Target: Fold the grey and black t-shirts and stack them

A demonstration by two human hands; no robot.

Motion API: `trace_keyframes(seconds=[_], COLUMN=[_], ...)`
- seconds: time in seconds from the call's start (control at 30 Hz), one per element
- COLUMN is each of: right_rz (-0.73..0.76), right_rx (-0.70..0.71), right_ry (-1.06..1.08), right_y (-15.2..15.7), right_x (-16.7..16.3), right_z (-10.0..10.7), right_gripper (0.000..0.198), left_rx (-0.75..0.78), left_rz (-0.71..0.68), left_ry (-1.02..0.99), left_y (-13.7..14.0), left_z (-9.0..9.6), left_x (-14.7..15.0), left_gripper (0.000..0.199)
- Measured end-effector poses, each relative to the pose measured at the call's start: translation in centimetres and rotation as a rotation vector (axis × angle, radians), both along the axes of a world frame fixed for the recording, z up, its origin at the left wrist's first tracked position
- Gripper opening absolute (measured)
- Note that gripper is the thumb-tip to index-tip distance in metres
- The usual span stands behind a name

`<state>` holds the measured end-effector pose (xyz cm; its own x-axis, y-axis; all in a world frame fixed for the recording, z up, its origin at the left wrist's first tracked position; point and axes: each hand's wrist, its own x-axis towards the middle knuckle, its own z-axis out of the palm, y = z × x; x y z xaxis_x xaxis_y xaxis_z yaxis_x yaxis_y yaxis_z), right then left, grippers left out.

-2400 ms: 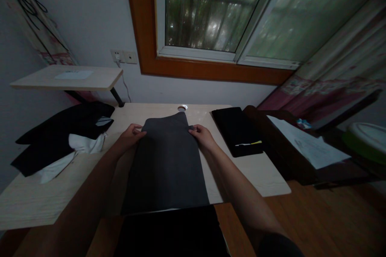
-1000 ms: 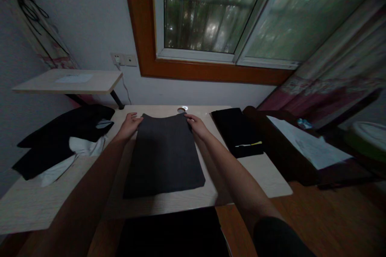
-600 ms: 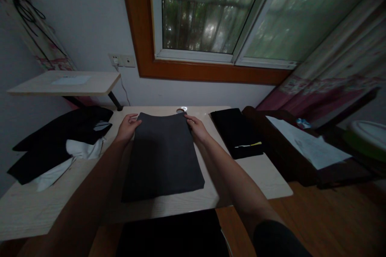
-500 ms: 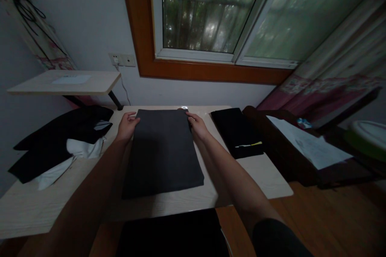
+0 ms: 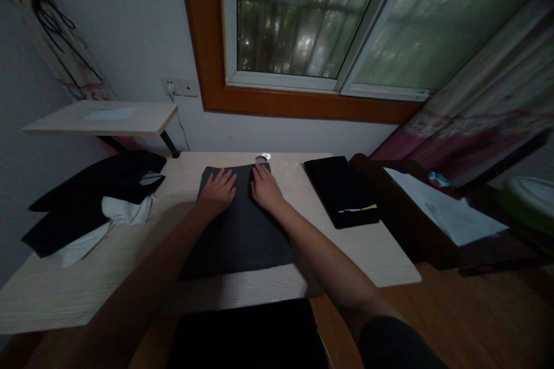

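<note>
A folded dark grey cloth (image 5: 242, 242) lies flat on the pale wooden table (image 5: 359, 253), its far edge slightly curved. Which garment it may be, I cannot tell. My left hand (image 5: 219, 191) rests palm down on its far left part with the fingers spread. Near the far right corner, my right hand (image 5: 265, 189) lies flat on the same cloth, fingers stretched toward the window. Neither hand grips the fabric.
To the right is a folded black cloth (image 5: 340, 190) with a white and yellow strip. Black and white clothes (image 5: 99, 196) lie heaped at left, below a raised shelf (image 5: 142, 118). A round hole fitting (image 5: 261, 159) sits at the back edge. Papers (image 5: 437, 202) lie farther right.
Both hands have moved inward from the cloth's far corners, which they were holding at its sides, and now lie flat on top. The far edge has shifted slightly nearer to me.
</note>
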<state>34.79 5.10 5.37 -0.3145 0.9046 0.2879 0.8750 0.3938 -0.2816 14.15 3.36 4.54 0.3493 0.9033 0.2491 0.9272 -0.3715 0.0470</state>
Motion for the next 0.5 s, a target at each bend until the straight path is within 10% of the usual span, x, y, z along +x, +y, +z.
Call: trace_keyframes(seconds=[0.5], right_rz=[-0.065], right_rx=[-0.179], right_ry=[-0.130], right_y=[0.2], right_x=[4.6], right_z=[-2.8], right_gripper=[0.060], left_rx=[-0.177], left_rz=[0.237], left_ry=[-0.060], left_y=[-1.2], left_z=[-1.6], left_x=[-4.2], left_gripper=[0.061])
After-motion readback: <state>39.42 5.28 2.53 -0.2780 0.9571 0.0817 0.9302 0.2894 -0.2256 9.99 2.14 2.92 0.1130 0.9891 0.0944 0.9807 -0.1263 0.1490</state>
